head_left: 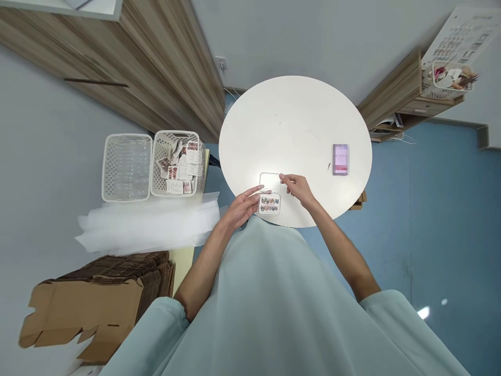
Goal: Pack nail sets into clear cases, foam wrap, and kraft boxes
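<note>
A small clear plastic case (270,204) stands open at the near edge of the round white table, with two rows of colourful press-on nails inside. Its see-through lid (270,181) is hinged up on the far side. My left hand (243,206) grips the case from the left, thumb and fingers about its side. With thumb and forefinger, my right hand (296,187) pinches the lid's right corner. Whether anything else small is between those fingertips is hidden.
The round table (289,104) holds a phone (341,160) at right. To my left are a basket of clear cases (127,167), a basket of nail packets (178,164), white wrapping sheets (148,222) and flattened cardboard boxes (90,308). Wooden cabinets (168,62) flank the table.
</note>
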Demonstrator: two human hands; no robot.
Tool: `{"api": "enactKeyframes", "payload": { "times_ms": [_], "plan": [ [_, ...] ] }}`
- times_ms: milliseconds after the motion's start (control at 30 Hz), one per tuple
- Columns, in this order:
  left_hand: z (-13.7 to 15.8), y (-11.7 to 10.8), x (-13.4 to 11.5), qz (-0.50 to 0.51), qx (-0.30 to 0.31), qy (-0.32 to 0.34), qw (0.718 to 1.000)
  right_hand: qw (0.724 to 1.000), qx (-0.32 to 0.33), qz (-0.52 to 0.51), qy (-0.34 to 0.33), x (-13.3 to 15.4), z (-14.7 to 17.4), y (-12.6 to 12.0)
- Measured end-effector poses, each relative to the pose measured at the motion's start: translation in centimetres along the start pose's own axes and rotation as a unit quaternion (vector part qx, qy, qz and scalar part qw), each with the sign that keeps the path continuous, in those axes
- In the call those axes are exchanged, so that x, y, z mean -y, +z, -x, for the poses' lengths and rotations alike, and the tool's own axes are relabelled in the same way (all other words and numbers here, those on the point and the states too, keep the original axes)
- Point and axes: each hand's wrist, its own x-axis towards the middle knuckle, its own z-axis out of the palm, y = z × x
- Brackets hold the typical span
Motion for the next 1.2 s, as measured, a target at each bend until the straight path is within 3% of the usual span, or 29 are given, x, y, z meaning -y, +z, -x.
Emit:
{"api": "enactKeyframes", "payload": {
  "times_ms": [100,333,500,633,867,1000,1100,1200],
  "plan": [
    [0.2,-0.4,0.4,0.005,0.005,-0.008,1.0,0.999,0.014,-0.031,0.013,-0.4,-0.7,0.9],
    [0.5,-1.3,1.2,0.018,-0.014,-0.015,1.0,0.999,-0.015,-0.02,-0.046,0.5,-0.5,1.6],
    [0.4,-1.1,0.5,0.034,-0.034,0.009,0.999,0.992,0.022,0.011,-0.123,2.7,2.5,0.6],
    [0.3,-0.6,-0.6,0.037,-0.036,0.023,0.998,0.986,0.074,0.04,-0.144,2.3,5.3,0.3],
    [0.4,-0.1,-1.4,0.014,-0.039,0.024,0.999,0.99,0.084,0.034,-0.11,-0.3,7.0,0.8],
    [0.3,0.0,-1.3,0.006,-0.039,0.031,0.999,0.999,0.041,0.011,-0.028,-0.7,7.0,1.0],
    [0.3,0.0,-1.4,0.001,-0.034,0.037,0.999,0.994,0.097,-0.027,0.041,-0.9,6.9,1.6],
    [0.5,0.2,-1.6,-0.017,-0.033,0.042,0.998,0.984,0.141,-0.09,0.06,-1.1,6.9,2.5]
  ]
}}
